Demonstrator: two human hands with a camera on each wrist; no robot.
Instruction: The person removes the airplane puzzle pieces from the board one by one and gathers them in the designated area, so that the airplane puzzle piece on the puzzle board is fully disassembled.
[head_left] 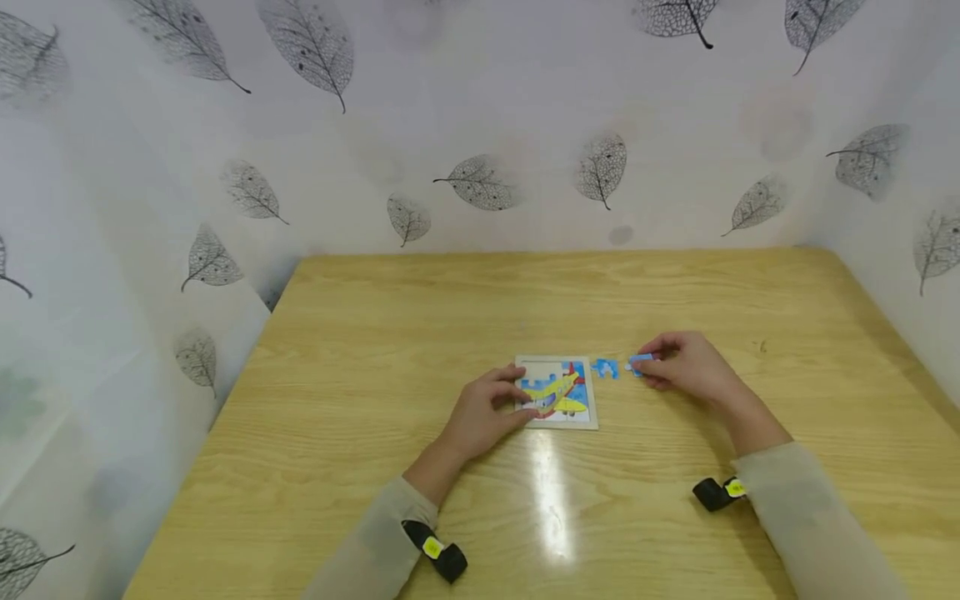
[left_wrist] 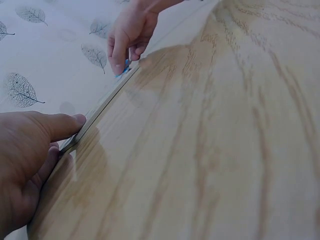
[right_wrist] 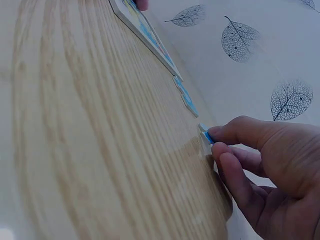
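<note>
While the right grip [head_left: 688,367] holds a piece [head_left: 640,362], the tray's edge [head_left: 592,400] lies apart.

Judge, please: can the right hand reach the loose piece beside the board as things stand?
Probably yes: only bare table shows between the loose piece and the held piece. To grasp it, though, the right hand would likely first have to put the held piece down.
</note>
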